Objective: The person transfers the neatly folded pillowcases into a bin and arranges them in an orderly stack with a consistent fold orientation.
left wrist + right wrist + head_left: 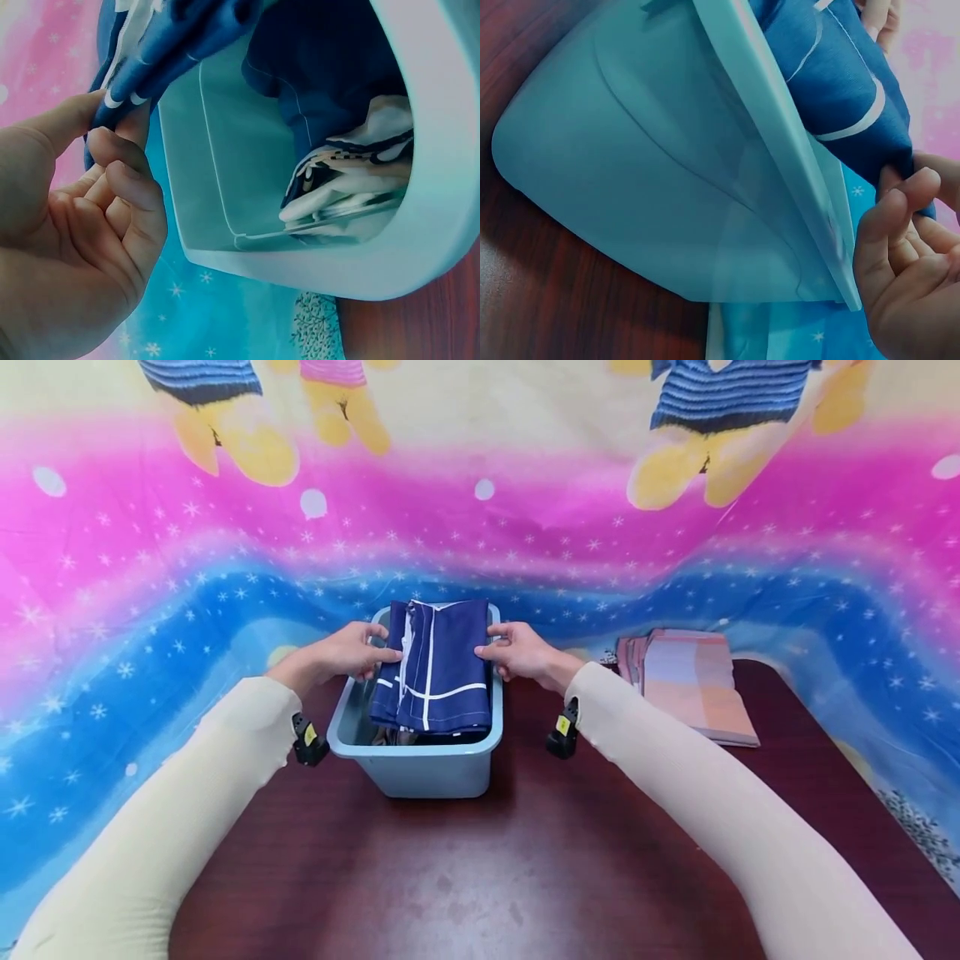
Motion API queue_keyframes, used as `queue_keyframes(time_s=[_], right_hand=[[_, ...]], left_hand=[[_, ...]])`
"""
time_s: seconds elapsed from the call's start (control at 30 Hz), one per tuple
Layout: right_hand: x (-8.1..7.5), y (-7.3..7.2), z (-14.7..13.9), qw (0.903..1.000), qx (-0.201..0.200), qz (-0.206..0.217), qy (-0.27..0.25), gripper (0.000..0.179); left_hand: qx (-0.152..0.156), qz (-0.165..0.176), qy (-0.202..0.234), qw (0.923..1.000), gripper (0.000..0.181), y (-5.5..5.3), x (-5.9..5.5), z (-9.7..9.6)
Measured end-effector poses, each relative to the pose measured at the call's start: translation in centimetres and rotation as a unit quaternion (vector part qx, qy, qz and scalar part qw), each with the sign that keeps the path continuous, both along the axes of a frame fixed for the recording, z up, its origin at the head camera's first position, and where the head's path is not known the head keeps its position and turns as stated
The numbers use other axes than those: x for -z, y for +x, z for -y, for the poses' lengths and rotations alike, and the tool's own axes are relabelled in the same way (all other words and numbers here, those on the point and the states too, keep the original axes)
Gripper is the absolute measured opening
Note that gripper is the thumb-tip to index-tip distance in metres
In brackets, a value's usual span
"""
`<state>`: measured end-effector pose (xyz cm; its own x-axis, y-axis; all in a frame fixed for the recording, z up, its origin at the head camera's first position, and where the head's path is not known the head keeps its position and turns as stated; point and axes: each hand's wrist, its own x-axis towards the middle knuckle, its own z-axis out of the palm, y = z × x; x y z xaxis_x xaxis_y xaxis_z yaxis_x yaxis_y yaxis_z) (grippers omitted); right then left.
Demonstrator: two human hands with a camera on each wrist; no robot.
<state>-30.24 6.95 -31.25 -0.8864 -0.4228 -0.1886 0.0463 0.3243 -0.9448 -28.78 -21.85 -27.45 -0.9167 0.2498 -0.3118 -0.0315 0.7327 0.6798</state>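
Observation:
A folded navy cloth with white lines (453, 647) lies over the mouth of a light blue plastic bin (435, 772). My left hand (348, 650) pinches its left edge between thumb and fingers; the left wrist view shows the folded layers between the fingertips. On the opposite edge my right hand (521, 652) pinches the cloth, and the right wrist view shows this grip just beyond the bin's rim (780, 112). Below the raised edge, inside the bin, lie more dark blue fabric (330, 67) and a whitish patterned piece (345, 187).
A folded pink, orange and grey checked cloth (693, 681) lies on the right of the dark red wooden table (465, 877). Behind it hangs a colourful printed sheet (480, 535) that also surrounds the table's sides. Each wrist carries a small black camera.

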Motion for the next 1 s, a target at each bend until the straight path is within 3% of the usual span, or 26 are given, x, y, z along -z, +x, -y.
queue_keyframes(time_s=[0.33, 0.67, 1.0], right_hand=[[0.8, -0.6, 1.1, 0.9981, 0.007, -0.027, 0.055, 0.065], [0.8, -0.6, 1.9, 0.9905, 0.017, -0.071, 0.117, 0.061], [0.7, -0.3, 2.5, 0.9801, 0.024, -0.095, 0.173, 0.06]], left_hand=[[0.016, -0.009, -0.025, 0.9995, 0.058, -0.4, 1.0, 0.0], [0.028, -0.009, -0.059, 0.9979, 0.033, -0.8, 2.3, -0.2], [0.027, -0.017, -0.09, 0.9955, 0.037, -0.7, 2.9, -0.1]])
